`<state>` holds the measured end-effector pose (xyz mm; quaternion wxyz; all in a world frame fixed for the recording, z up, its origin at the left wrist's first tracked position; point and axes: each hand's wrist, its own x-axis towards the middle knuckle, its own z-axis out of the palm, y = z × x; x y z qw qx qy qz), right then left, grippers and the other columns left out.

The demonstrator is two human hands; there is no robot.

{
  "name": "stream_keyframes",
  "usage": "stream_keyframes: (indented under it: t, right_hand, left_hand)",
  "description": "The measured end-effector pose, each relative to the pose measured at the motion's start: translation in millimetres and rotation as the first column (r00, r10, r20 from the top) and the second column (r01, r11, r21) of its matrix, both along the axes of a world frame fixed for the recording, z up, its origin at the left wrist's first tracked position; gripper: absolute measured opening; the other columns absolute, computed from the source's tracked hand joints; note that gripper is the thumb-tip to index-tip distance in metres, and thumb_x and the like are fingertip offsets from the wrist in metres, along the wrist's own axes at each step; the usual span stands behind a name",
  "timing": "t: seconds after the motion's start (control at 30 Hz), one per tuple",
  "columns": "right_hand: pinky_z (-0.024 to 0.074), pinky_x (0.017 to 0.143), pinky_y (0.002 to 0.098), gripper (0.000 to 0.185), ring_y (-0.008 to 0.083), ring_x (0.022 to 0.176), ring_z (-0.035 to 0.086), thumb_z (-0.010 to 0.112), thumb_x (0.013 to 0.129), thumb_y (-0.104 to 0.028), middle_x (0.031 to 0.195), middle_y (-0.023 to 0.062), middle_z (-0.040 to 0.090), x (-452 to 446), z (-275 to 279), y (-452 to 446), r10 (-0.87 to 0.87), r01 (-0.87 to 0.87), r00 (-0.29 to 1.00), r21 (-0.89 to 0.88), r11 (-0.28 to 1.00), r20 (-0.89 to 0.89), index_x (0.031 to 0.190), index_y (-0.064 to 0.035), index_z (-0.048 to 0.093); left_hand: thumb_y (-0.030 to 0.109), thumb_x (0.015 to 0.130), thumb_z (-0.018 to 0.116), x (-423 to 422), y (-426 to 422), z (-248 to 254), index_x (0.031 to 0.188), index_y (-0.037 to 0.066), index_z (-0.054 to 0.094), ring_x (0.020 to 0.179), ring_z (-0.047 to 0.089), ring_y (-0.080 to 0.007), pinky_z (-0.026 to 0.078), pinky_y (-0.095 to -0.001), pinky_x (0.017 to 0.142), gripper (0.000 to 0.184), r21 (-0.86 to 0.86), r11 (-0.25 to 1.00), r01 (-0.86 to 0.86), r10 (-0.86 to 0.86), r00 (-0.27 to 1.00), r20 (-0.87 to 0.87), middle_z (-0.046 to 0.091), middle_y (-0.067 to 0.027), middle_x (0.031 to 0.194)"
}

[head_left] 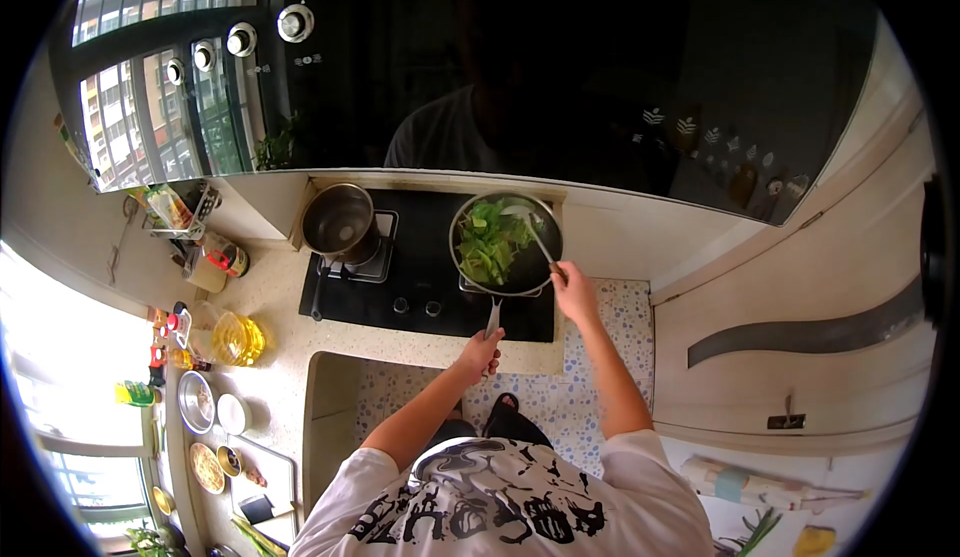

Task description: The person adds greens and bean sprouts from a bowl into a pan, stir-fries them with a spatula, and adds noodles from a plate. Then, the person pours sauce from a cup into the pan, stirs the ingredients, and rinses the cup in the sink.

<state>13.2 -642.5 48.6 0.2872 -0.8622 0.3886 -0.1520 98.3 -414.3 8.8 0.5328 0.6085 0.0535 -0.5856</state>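
Observation:
My left hand (481,353) is wrapped round the handle (494,315) of a frying pan. The pan (520,282) sits over the right burner, with chopped green leafy vegetables (487,244) heaped mostly in its left half. In my right hand (574,291) is a spatula (541,244), its shaft slanting up and left into the pan. The spatula's head lies at the upper edge of the greens. Both hands are closed on what they hold.
A saucepan (338,219) stands at the left burner of the black stove (420,257). A large oil bottle (237,339), a metal bowl (196,402) and a white bowl (233,414) line the left counter. The range hood (560,77) hangs beyond the stove.

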Motion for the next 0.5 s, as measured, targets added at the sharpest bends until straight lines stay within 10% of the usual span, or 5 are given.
stream_keyframes:
  t: [0.5]
  right_hand:
    - [0.0543, 0.068, 0.0449, 0.030, 0.0382, 0.080, 0.070, 0.069, 0.094, -0.027, 0.089, 0.0159, 0.073, -130, 73, 64, 0.065, -0.060, 0.997, 0.128, 0.990, -0.029, 0.121, -0.0147, 0.065]
  left_hand:
    - [0.021, 0.087, 0.077, -2, 78, 30, 0.096, 0.001, 0.059, 0.047, 0.047, -0.0130, 0.035, -0.0300, 0.039, 0.028, 0.094, 0.985, 0.146, -0.162, 0.969, 0.187, 0.053, -0.0046, 0.067]
